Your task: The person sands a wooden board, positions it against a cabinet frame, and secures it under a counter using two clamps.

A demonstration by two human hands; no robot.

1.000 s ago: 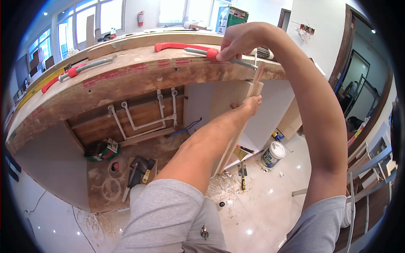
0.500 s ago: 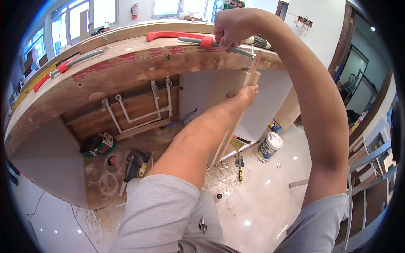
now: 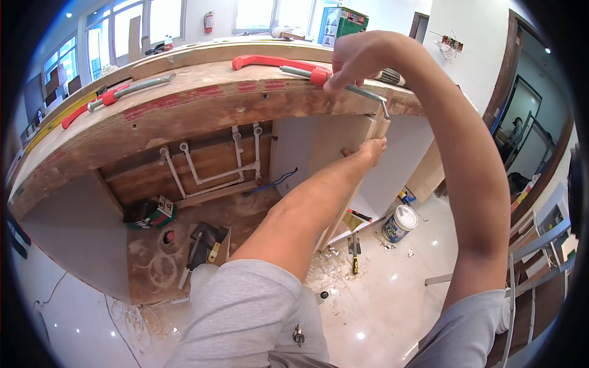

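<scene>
On the curved wooden counter (image 3: 202, 92), my right hand (image 3: 353, 64) is closed round a red and grey clamp (image 3: 319, 76). The clamp's thin metal tip hangs over the counter's front edge, just above an upright wooden board (image 3: 372, 126). My left hand (image 3: 372, 150) grips this board near its top, below the counter edge; some of its fingers are hidden behind the wood. A second red and grey clamp (image 3: 113, 97) lies at the left on the counter, apart from both hands.
White pipes (image 3: 208, 178) run inside the cabinet. A green box (image 3: 153, 211) and dark tools (image 3: 205, 245) sit on its base. On the floor are a paint bucket (image 3: 400, 222), a trowel (image 3: 354, 254) and wood shavings. A metal frame (image 3: 534, 264) stands at the right.
The whole view has shifted slightly right and down. The clamp in my right hand has tilted, and its metal tip now points down over the counter edge. My left hand still holds the board.
</scene>
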